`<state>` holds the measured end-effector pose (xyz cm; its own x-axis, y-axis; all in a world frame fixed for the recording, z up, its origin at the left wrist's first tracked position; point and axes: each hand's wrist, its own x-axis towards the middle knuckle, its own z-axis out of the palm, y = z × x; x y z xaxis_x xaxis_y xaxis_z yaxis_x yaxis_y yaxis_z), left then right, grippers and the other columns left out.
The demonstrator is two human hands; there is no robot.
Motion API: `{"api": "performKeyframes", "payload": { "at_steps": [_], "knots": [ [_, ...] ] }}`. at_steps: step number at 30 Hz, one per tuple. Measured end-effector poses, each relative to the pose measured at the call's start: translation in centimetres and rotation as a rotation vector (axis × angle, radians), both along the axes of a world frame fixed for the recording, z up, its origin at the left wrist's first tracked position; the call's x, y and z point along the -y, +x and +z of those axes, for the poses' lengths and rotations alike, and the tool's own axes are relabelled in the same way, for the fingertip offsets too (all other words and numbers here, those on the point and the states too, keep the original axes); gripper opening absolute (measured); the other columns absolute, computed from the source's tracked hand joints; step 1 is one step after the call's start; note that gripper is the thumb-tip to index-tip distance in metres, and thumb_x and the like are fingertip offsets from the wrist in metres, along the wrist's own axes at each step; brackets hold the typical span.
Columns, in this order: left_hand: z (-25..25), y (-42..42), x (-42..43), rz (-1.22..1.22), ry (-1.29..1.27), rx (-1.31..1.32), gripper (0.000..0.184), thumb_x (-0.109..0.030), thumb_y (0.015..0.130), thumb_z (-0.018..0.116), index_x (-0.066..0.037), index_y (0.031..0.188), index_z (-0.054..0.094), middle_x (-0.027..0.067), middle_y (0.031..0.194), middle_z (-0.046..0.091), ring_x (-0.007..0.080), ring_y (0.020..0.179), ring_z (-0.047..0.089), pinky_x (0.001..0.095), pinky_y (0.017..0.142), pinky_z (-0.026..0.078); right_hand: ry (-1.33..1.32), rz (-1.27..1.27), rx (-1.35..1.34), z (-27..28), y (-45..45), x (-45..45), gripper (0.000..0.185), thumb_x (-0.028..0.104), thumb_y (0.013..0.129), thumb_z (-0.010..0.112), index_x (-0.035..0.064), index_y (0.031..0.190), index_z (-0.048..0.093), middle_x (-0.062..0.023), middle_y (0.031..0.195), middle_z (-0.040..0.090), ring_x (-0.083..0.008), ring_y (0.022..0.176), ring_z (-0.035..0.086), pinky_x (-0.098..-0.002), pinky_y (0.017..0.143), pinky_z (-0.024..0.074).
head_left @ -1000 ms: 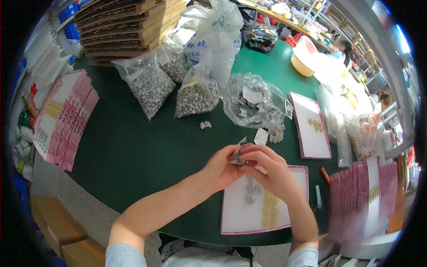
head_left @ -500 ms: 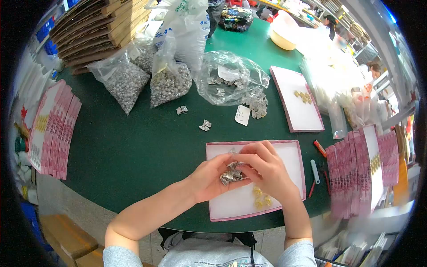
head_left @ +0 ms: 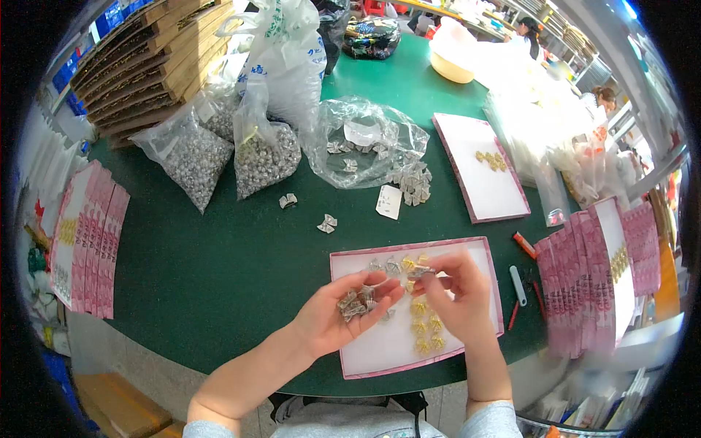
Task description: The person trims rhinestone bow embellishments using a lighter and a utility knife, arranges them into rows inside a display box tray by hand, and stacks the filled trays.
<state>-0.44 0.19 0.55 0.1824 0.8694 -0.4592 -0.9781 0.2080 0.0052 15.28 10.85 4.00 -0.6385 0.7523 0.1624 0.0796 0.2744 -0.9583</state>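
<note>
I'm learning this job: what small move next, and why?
Probably lower the small silver metallic piece pinched in the right hand onto the white, pink-rimmed rectangular tray: it's above the tray, where silver pieces already lie, and the left hand cradles more.

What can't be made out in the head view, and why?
Head view:
Silver pieces in the left hand: count hidden by overlap.
Tray: part of its floor covered by the right hand.
White tag: any print too small to read.
Cardboard box, lower left: cut off by bottom edge.
</note>
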Motion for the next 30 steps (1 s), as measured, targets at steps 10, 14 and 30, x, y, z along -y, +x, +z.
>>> {"api": "performKeyframes", "payload": {
  "at_steps": [10, 14, 30],
  "knots": [
    [0.9, 0.1, -0.6, -0.1, 0.028, -0.646, 0.025, -0.013, 0.082, 0.062, -0.002, 0.103, 0.053, 0.0071, 0.09, 0.06, 0.0135, 0.079, 0.058, 0.024, 0.061, 0.045, 0.938, 0.061, 0.122, -1.6, -1.0, -0.1, 0.026, 0.001, 0.068, 0.062, 0.0045, 0.093, 0.058, -0.0101, 0.089, 0.059, -0.0208, 0.072, 0.06, -0.0279, 0.057, 0.0509],
    [0.1, -0.7, -0.6, -0.089, 0.105, -0.897, 0.023, -0.011, 0.081, 0.063, -0.001, 0.1, 0.056, 0.0077, 0.081, 0.061, 0.0107, 0.067, 0.057, 0.0229, 0.058, 0.044, 0.237, 0.122, 0.04, -2.1, -1.2, 0.1, 0.024, 0.0, 0.079, 0.057, 0.0038, 0.102, 0.056, -0.0094, 0.091, 0.06, -0.017, 0.076, 0.061, -0.0269, 0.061, 0.0517],
    [-0.1, -0.9, -0.7, -0.14, 0.068, -0.819, 0.022, -0.012, 0.085, 0.054, 0.001, 0.103, 0.055, 0.0074, 0.079, 0.059, 0.0124, 0.069, 0.058, 0.0251, 0.054, 0.046, -0.648, 0.216, 0.044, -1.9, -0.6, -1.0, 0.021, 0.003, 0.085, 0.052, -0.0047, 0.104, 0.052, -0.0107, 0.081, 0.061, -0.015, 0.068, 0.062, -0.0271, 0.063, 0.0536]
  ]
}}
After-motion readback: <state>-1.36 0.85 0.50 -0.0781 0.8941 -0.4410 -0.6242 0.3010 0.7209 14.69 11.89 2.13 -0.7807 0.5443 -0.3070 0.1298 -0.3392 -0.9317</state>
